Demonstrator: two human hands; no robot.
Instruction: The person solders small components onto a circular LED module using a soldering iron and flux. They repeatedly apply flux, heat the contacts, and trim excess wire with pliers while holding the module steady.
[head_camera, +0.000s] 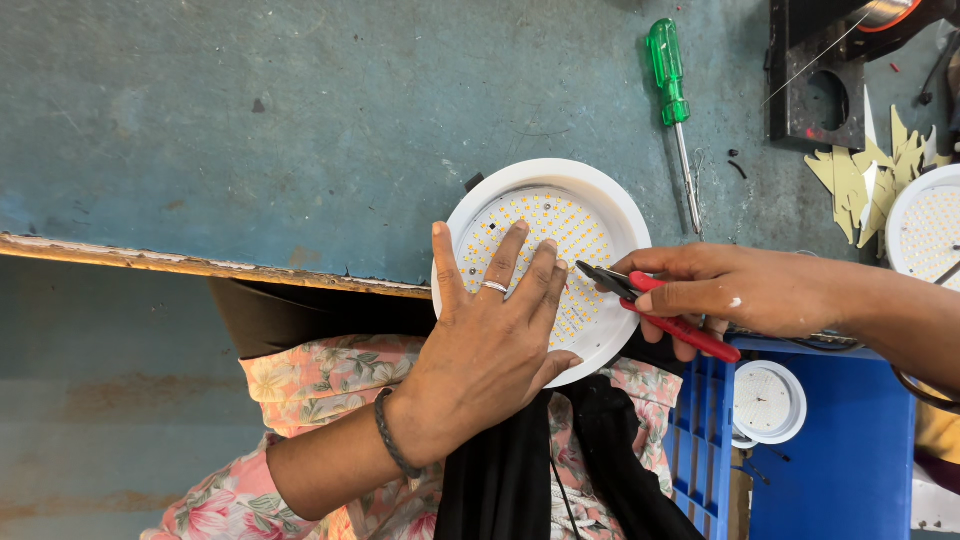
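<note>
On round LED panel (560, 240) — left hand (490, 340) spread flat; right hand (740, 290) grips red-handled cutters (655, 308)

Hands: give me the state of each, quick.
Left hand: open, fingers spread flat on the round white LED panel light.
Right hand: closed around the red-handled cutting pliers, tips at the panel.

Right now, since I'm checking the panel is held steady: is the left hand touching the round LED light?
Touching. The head view shows the left hand pressed flat on the round LED light, fingers spread over its dotted face, with no gap visible.
</note>
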